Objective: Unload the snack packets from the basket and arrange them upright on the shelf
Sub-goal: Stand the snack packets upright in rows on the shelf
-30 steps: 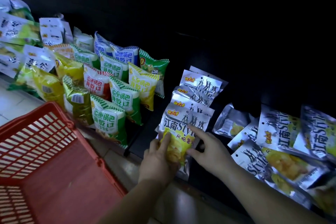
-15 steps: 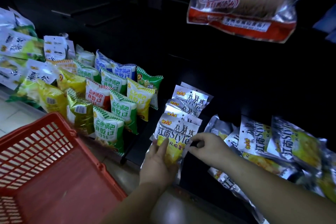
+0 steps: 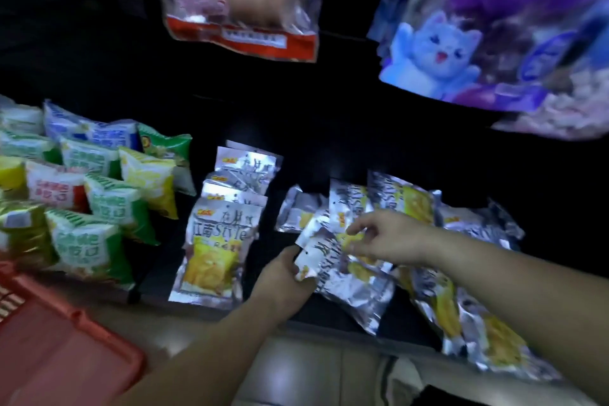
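A row of silver and yellow snack packets (image 3: 220,241) stands upright on the dark shelf (image 3: 329,313), one behind another. To its right, several more silver packets (image 3: 402,201) lie loose and tilted. My left hand (image 3: 280,277) grips the top corner of one lying silver packet (image 3: 349,283) at the shelf's front. My right hand (image 3: 385,237) hovers over the same packet with its fingers loosely curled, touching the pile. The red basket (image 3: 49,349) sits at the lower left; the part in view holds nothing.
Green, yellow and red snack bags (image 3: 108,198) stand in rows on the shelf to the left. A clear biscuit pack (image 3: 244,0) and a purple bag with a blue cat (image 3: 494,39) hang above. Pale floor tiles (image 3: 313,369) lie below the shelf edge.
Both hands left the front upright packet and moved right to the loose pile; my left hand took hold of a lying packet. The view tilted up and right.
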`<state>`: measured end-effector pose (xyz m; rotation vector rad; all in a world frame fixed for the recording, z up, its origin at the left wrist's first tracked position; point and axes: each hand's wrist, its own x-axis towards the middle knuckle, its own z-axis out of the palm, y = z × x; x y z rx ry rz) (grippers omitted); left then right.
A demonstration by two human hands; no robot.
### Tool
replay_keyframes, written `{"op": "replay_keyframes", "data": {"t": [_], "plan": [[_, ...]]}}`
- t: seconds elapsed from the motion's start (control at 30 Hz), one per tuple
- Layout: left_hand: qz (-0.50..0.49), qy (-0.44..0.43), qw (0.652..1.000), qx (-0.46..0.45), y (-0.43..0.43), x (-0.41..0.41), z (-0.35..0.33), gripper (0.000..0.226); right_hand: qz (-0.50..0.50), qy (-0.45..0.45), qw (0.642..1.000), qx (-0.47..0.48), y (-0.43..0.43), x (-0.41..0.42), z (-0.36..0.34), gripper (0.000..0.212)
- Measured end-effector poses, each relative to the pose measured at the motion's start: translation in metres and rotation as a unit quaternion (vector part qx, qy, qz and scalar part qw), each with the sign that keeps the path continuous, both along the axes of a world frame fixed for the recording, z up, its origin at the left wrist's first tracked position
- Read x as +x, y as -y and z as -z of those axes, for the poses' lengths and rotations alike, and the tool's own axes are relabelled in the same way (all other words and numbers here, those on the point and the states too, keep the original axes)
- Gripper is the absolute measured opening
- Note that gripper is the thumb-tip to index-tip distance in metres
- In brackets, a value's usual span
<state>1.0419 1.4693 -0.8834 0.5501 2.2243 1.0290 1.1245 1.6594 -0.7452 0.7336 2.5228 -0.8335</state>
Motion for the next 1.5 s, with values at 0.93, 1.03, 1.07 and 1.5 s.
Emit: {"op": "replay_keyframes", "data": {"t": [0.93,1.03,1.07,1.5], "plan": [[0.094,-0.02,0.994,-0.047,-0.158,0.09,0.086,0.084,0.37,-0.088,0.921,-0.081,-0.117,0.172,0.204,0.067],[0.104,-0.018,0.994,-0.037,-0.17,0.097,0.091,0.087,0.369,-0.106,0.922,-0.057,-0.135,0.179,0.202,0.063],[0.106,-0.01,0.994,-0.037,-0.173,0.1,0.089,0.088,0.369,-0.109,0.922,-0.048,-0.141,0.182,0.201,0.063],[0.123,-0.095,0.985,-0.08,-0.183,0.107,0.072,0.082,0.351,-0.191,0.917,-0.001,-0.124,0.195,0.163,0.041]]}}
